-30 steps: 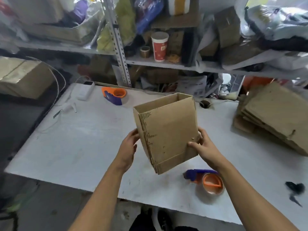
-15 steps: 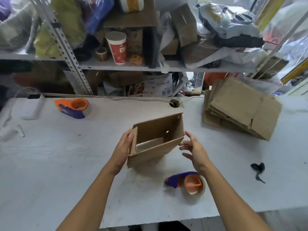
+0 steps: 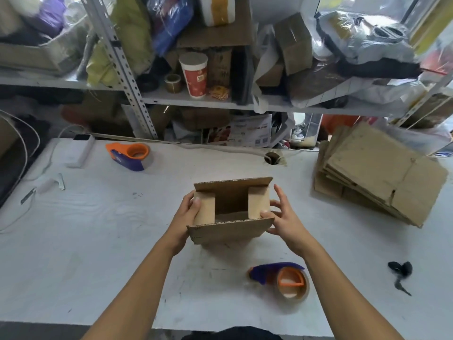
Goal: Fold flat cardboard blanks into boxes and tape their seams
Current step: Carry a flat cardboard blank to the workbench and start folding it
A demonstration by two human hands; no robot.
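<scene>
You have one box point(image 3: 231, 212) raised into shape and standing on the surface point(image 3: 98, 241) between your arms, its open end facing up. The two short end flaps are folded inward, one at each side, and the two long flaps, near and far, stand open. No tape shows on the top seam, so this end looks unclosed; whether the bottom is taped you cannot tell from here.

Your left hand point(image 3: 188, 212) grips the left end of the box, thumb pressing down on the left short flap. Your right hand point(image 3: 282, 217) sits at the right end with its fingers spread and relaxed, thumb tip touching the near right corner, not clasped round anything.

By my reading, the next step is to bring the long flaps down over the short ones and then tape the seam. The nearer tape dispenser point(image 3: 286, 278) lies on the surface just below your right forearm, close at hand; a second dispenser point(image 3: 130, 155) sits well apart at the far left.

A stack of flat blanks point(image 3: 377, 175) waits at the right edge of the surface, so plenty of folding appears left.
</scene>
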